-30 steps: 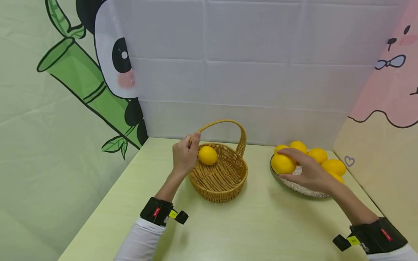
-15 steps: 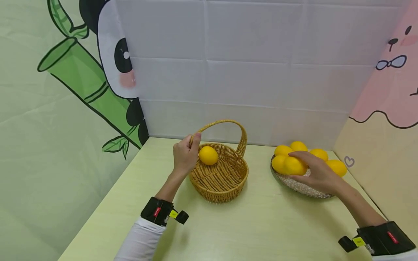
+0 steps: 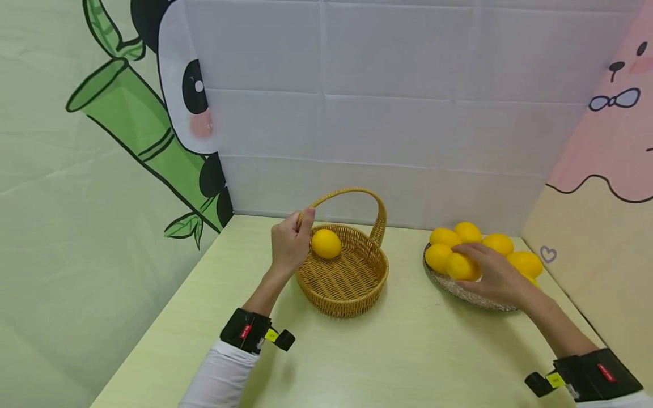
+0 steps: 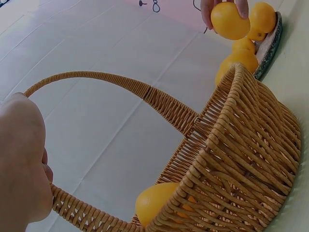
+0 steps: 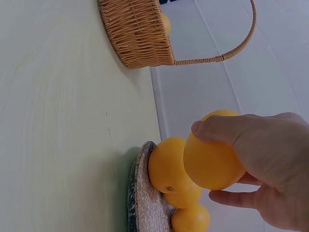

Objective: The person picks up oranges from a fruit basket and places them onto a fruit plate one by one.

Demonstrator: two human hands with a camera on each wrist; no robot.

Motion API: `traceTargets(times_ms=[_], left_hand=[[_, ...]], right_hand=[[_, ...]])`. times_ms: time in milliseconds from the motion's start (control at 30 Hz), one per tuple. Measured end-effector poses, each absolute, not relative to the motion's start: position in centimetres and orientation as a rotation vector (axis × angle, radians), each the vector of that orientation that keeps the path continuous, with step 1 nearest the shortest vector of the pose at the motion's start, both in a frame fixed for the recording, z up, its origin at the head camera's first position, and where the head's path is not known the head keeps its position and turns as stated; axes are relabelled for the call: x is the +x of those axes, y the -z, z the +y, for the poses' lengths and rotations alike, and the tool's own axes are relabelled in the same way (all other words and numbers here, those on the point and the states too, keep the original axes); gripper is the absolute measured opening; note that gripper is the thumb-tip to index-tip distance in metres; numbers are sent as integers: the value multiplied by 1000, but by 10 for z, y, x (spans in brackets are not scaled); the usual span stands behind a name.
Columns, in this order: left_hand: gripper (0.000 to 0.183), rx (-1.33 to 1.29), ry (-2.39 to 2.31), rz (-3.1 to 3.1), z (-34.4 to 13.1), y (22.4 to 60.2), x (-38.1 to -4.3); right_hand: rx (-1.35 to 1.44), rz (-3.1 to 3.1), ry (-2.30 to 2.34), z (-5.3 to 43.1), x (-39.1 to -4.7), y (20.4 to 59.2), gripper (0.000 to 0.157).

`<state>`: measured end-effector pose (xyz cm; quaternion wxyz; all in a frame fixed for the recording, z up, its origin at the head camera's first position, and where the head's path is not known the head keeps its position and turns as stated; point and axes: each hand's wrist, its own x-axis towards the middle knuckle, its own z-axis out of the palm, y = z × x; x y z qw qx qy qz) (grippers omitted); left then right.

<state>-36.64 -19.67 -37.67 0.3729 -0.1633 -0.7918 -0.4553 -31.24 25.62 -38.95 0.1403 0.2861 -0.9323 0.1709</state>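
Observation:
My left hand (image 3: 292, 241) grips the left side of the arched handle (image 3: 352, 191) of a round wicker basket (image 3: 342, 306). Inside the basket, near its left rim, lies one yellow-orange orange (image 3: 326, 243). At the right, my right hand (image 3: 492, 275) holds another orange (image 3: 463, 266) between thumb and fingers, over the front of a speckled plate (image 3: 471, 294). Several more oranges (image 3: 498, 243) sit on that plate. In the right wrist view, the held orange (image 5: 212, 159) is beside an orange (image 5: 169, 164) on the plate; whether they touch I cannot tell.
Both things stand on a pale yellow-green table (image 3: 367, 362), the plate close to the right wall. A light grey wall sheet (image 3: 388, 130) rises behind them. Cartoon-printed sheets (image 3: 127, 272) flank the table.
My right hand with the orange has shifted right and slightly down over the plate, uncovering an orange at the plate's left. The left hand and basket have stayed nearly still.

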Motion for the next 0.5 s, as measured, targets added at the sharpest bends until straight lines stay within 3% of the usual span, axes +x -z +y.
traceTargets(times_ms=[500], left_hand=[[56, -411, 1174, -2036, -196, 377, -367]], right_hand=[[793, -2821, -437, 260, -315, 407, 70]])
